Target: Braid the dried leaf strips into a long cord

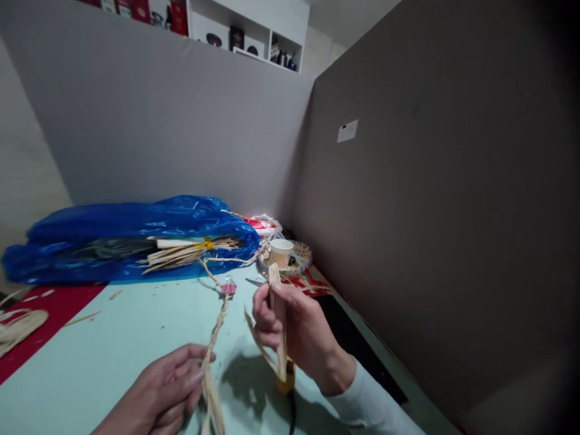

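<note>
My left hand (174, 386) pinches a twisted cord of pale plant fibre (218, 326) between thumb and fingers. Above the hand the cord is twisted; below it, loose strands hang towards the front edge of the view. A pink binder clip (228, 289) grips the cord farther back on the table. My right hand (294, 326), raised over the table, is closed round a folded flat strip of dried fibre (278, 320). One thin end of that strip bends back up on the left. Behind the right hand, a yellow object (286, 382) with a black cable is partly hidden.
A blue plastic bag (136, 220) holds a tied bundle of dried strips (190, 254). At the back stand a paper cup (281, 252) and a woven tray (302, 257). A black mat (357, 344) lies right, beside a grey partition (408, 211). Loose fibre (20, 329) lies left.
</note>
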Demonstrator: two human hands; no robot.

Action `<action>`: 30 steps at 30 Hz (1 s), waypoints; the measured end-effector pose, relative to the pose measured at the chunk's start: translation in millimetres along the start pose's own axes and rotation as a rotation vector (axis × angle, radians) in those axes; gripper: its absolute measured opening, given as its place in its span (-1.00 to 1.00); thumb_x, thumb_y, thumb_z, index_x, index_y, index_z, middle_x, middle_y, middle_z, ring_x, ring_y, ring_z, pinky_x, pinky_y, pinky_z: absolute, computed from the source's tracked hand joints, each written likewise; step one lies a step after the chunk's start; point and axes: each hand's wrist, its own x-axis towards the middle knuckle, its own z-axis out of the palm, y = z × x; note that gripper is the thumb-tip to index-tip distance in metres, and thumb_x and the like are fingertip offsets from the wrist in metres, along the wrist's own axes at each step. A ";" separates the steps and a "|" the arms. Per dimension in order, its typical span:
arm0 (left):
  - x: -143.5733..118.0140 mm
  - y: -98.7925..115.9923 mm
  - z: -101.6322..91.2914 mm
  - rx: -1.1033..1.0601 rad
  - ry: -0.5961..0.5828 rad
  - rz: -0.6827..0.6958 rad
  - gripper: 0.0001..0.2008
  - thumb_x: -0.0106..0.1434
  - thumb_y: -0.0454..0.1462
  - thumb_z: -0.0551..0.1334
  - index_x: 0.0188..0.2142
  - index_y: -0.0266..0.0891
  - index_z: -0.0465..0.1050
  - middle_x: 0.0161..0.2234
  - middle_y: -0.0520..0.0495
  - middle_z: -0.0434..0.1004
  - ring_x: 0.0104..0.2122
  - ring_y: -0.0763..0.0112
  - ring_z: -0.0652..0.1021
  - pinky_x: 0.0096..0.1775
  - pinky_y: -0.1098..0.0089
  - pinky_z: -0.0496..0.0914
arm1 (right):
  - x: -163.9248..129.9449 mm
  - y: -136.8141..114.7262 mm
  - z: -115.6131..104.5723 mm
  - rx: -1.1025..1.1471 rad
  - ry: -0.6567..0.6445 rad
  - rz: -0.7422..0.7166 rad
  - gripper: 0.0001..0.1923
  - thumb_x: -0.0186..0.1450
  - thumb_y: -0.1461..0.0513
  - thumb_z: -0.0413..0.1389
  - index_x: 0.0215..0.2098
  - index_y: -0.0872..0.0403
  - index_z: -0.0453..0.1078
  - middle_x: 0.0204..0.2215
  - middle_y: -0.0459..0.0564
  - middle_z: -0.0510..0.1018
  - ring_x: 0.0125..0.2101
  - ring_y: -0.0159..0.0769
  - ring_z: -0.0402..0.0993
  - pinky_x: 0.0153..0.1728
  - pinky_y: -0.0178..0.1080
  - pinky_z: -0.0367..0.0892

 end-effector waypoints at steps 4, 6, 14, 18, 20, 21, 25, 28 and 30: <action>-2.2 3.3 5.1 0.020 0.035 0.047 -0.40 0.07 -0.04 0.38 0.01 -0.09 0.18 -0.67 0.20 0.37 -0.76 0.78 -0.12 -0.73 0.64 -0.21 | -3.5 18.7 11.0 -0.225 -0.041 0.057 -0.61 0.35 0.10 -0.03 -0.25 0.22 0.54 -0.39 0.03 0.43 -0.38 -0.37 0.30 -0.28 -0.35 0.22; -1.0 2.0 4.3 0.021 0.047 0.028 -0.38 0.07 -0.05 0.37 0.04 -0.11 0.16 -0.65 0.20 0.38 -0.76 0.78 -0.12 -0.73 0.62 -0.22 | -5.6 23.3 12.9 -0.247 -0.088 0.131 -0.64 0.35 0.09 0.02 -0.12 0.15 0.53 -0.35 0.00 0.44 -0.34 -0.37 0.34 -0.22 -0.33 0.24; 6.4 -3.0 -1.8 0.011 -0.045 -0.057 -0.64 0.01 -0.01 0.36 -0.43 -0.23 0.36 -0.75 0.23 0.23 -0.81 0.78 -0.09 -0.77 0.59 -0.21 | 1.7 44.7 4.1 -0.602 0.036 0.197 -0.60 0.10 0.12 0.31 -0.16 0.16 0.45 -0.37 -0.05 0.47 -0.33 -0.29 0.37 -0.26 -0.28 0.26; 0.0 3.2 1.5 0.064 -0.044 -0.046 -0.64 0.12 0.03 0.28 -0.47 -0.22 0.36 -0.71 0.23 0.21 -0.78 0.74 -0.08 -0.75 0.57 -0.19 | 3.0 51.2 0.7 -0.681 0.118 0.159 -0.65 0.08 0.11 0.32 -0.31 0.15 0.36 -0.44 -0.10 0.40 -0.40 -0.32 0.30 -0.37 -0.30 0.24; -3.0 4.8 2.9 0.129 -0.047 -0.030 -0.61 0.12 0.06 0.26 -0.46 -0.23 0.38 -0.71 0.24 0.16 -0.77 0.72 -0.06 -0.73 0.55 -0.18 | 2.8 51.9 1.0 -0.718 0.155 0.142 -0.65 0.07 0.11 0.33 -0.35 0.13 0.32 -0.45 -0.11 0.37 -0.41 -0.33 0.27 -0.41 -0.32 0.21; -3.5 4.6 3.2 0.171 -0.039 -0.015 -0.61 0.11 0.06 0.28 -0.44 -0.24 0.41 -0.71 0.24 0.15 -0.77 0.71 -0.03 -0.72 0.54 -0.17 | 2.9 51.8 1.5 -0.712 0.157 0.140 -0.65 0.06 0.11 0.33 -0.36 0.13 0.31 -0.46 -0.11 0.36 -0.42 -0.34 0.26 -0.41 -0.32 0.20; -0.8 -0.5 1.8 0.206 0.040 0.065 -0.62 -0.03 -0.01 0.40 -0.46 -0.28 0.45 -0.64 0.16 0.26 -0.65 0.61 0.18 -0.60 0.55 0.04 | 4.2 49.9 3.6 -0.569 0.087 0.178 -0.65 0.06 0.12 0.32 -0.34 0.17 0.35 -0.45 -0.09 0.38 -0.41 -0.35 0.28 -0.37 -0.31 0.20; 0.5 -1.3 1.2 0.204 0.064 0.041 -0.64 -0.01 -0.02 0.38 -0.50 -0.28 0.43 -0.65 0.16 0.21 -0.62 0.58 0.19 -0.58 0.54 0.02 | 3.9 48.7 4.4 -0.483 0.066 0.214 -0.60 0.04 0.15 0.34 -0.24 0.18 0.37 -0.39 -0.07 0.42 -0.36 -0.33 0.32 -0.31 -0.31 0.21; -0.6 0.4 1.8 0.197 0.064 0.001 -0.64 0.00 -0.01 0.37 -0.48 -0.28 0.43 -0.64 0.17 0.19 -0.63 0.59 0.16 -0.60 0.54 -0.03 | 3.0 48.5 4.4 -0.484 0.066 0.218 -0.60 0.04 0.16 0.34 -0.24 0.17 0.37 -0.39 -0.08 0.42 -0.37 -0.35 0.31 -0.33 -0.32 0.20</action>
